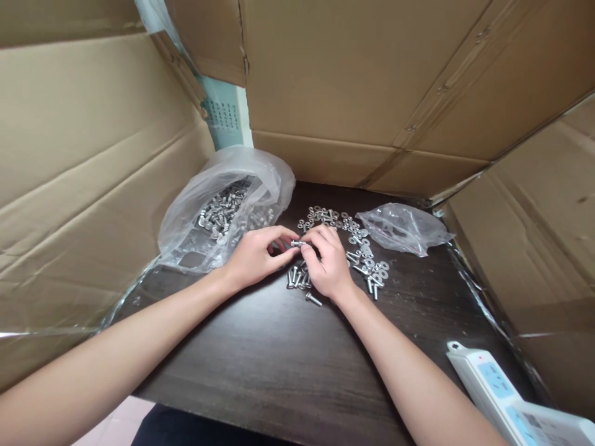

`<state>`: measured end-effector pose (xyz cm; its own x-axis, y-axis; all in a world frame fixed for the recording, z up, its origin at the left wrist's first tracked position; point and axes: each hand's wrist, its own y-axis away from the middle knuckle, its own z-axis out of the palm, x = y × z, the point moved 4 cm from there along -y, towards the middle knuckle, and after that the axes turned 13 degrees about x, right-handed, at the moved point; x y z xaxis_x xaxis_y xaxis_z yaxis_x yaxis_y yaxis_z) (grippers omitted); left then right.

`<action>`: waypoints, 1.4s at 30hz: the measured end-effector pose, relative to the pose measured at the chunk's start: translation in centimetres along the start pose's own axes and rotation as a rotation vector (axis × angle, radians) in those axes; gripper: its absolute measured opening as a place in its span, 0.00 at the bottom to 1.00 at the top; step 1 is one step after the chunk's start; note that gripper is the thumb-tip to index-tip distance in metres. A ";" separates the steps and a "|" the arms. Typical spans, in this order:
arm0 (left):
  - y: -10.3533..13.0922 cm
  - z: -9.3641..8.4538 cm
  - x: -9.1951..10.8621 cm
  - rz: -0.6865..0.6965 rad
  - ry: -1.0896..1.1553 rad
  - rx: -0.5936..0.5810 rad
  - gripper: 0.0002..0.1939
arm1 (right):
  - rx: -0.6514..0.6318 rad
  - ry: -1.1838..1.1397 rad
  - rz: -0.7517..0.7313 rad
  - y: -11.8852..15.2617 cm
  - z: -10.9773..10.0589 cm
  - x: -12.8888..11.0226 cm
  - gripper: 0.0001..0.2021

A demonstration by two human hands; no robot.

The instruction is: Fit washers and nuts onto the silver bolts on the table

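Between the fingertips of both hands is a small silver bolt (297, 244), lying roughly level above the table. My left hand (263, 253) pinches its left end. At the other end, the thumb and fingers of my right hand (326, 260) are closed on it; whether a nut or washer sits there is too small to tell. Just below the hands lie several bolts (297, 277) in a cluster, with one loose bolt (313, 300) nearer to me. Behind and right of my right hand, washers (382, 270), nuts and more bolts are scattered, partly hidden by that hand.
A clear plastic bag (274, 167) full of bolts stands open at the back left. An emptied-looking plastic bag (404, 226) lies at the back right. Cardboard walls (353, 74) enclose the dark table (279, 365). A white power strip (483, 378) is at the front right.
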<state>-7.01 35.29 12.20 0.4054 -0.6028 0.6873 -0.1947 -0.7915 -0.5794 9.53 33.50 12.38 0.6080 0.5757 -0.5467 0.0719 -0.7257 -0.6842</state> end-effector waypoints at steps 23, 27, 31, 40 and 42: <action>0.0 0.0 0.1 0.010 -0.002 -0.007 0.06 | -0.023 -0.022 0.010 0.1 0.2 0.2 0.06; 0.1 0.0 0.1 0.001 0.002 -0.010 0.05 | -0.037 -0.018 -0.004 0.1 0.2 0.3 0.08; 0.1 0.1 0.2 0.013 0.002 -0.009 0.05 | -0.044 -0.016 0.003 0.1 0.3 0.3 0.08; 0.1 0.1 0.1 0.021 -0.013 -0.019 0.05 | -0.046 -0.027 0.012 0.1 0.2 0.2 0.05; 0.1 0.1 0.1 0.020 -0.012 -0.019 0.06 | -0.050 -0.028 0.015 0.1 0.2 0.3 0.06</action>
<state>-6.85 35.11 12.16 0.4114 -0.6177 0.6702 -0.2199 -0.7809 -0.5847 9.53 33.67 12.00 0.5868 0.5746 -0.5706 0.1027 -0.7518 -0.6514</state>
